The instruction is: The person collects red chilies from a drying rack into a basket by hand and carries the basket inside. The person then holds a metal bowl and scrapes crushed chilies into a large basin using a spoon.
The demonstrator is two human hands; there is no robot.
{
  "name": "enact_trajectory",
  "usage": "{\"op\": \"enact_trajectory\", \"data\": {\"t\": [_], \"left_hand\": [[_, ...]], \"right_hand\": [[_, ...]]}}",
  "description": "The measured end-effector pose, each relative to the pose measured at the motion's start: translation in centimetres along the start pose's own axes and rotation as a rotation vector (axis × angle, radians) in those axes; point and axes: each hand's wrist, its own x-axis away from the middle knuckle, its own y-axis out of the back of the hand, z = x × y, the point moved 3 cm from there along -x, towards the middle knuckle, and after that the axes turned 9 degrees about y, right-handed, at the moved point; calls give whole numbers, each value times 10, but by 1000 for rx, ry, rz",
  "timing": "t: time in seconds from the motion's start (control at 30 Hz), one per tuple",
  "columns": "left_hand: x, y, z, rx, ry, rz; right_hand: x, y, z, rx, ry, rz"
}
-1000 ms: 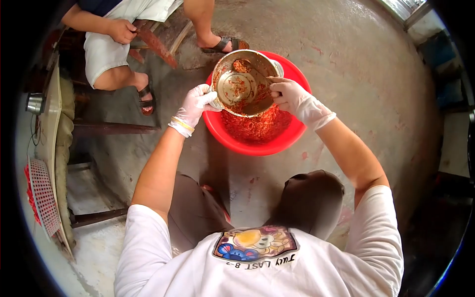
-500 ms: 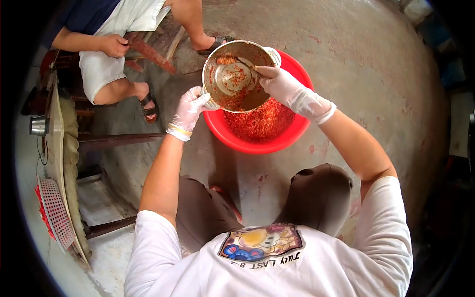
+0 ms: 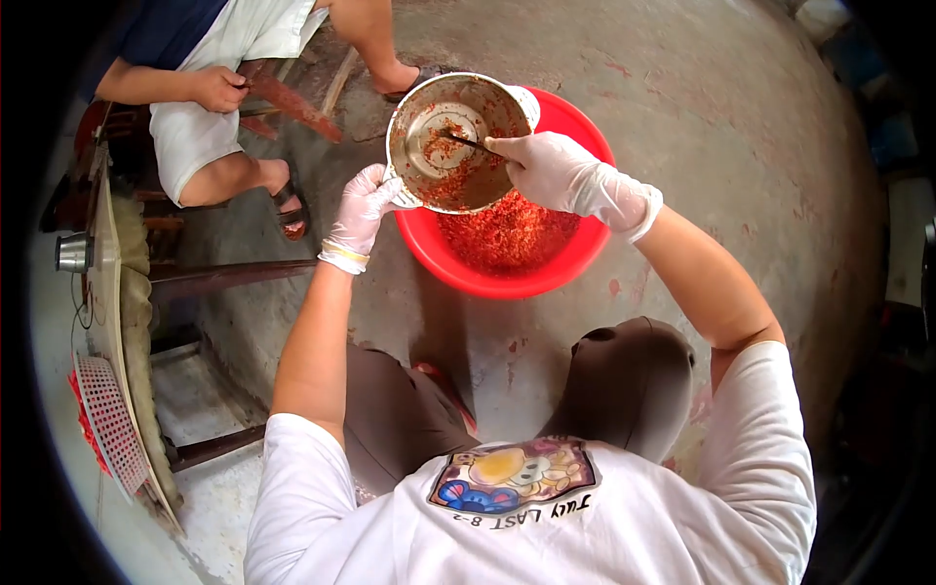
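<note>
A metal pot (image 3: 429, 166), tilted so that its inside shows, has red bits stuck to its wall and bottom. My left hand (image 3: 362, 210), in a clear glove, is closed on the pot's near left handle. In my gloved right hand (image 3: 561, 174) is a dark-handled spoon (image 3: 466, 141) whose head reaches into the pot. Under the pot and partly covered by it, a red basin (image 3: 589, 239) on the floor holds chopped red pepper (image 3: 512, 237).
Another person (image 3: 195, 90) sits at the upper left, bare legs and sandals close to the pot. A wooden stool (image 3: 292, 102) is beside them. At the left edge are a pink-white perforated basket (image 3: 112, 419), a metal cup (image 3: 72, 253) and a table (image 3: 115, 292).
The pot and my left hand have shifted slightly left and up. The spoon has moved down against the pot's bottom, and its head no longer shows a clump of red bits.
</note>
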Motion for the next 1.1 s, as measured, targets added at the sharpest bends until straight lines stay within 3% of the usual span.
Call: {"op": "enact_trajectory", "data": {"t": [0.1, 0.2, 0.23, 0.33, 0.5, 0.63, 0.77, 0.9, 1.1], "left_hand": [[7, -11, -9, -8, -14, -53], [7, -11, -8, -50, -50, -56], [7, -9, -8, -55, -61, -62], [7, 0, -6, -101, -110, -73], [8, -11, -12, -60, -124, -81], [1, -2, -7, -98, -135, -126], [2, -1, -4, -22, -144, -159], [-9, 2, -1, 12, -184, -126], [-4, 5, -4, 32, -167, -159]], "right_hand": [[-6, -9, 8, -22, 79, -74], [5, -7, 22, 142, 22, 82], [10, -11, 18, 211, 102, 51], [21, -2, 18, 252, 22, 105], [38, -4, 30, 117, 191, -178], [59, -10, 38, 146, 123, -39], [68, -8, 21, 232, 90, -40], [63, -16, 28, 217, 187, -166], [66, -12, 16, 330, 133, -59]]}}
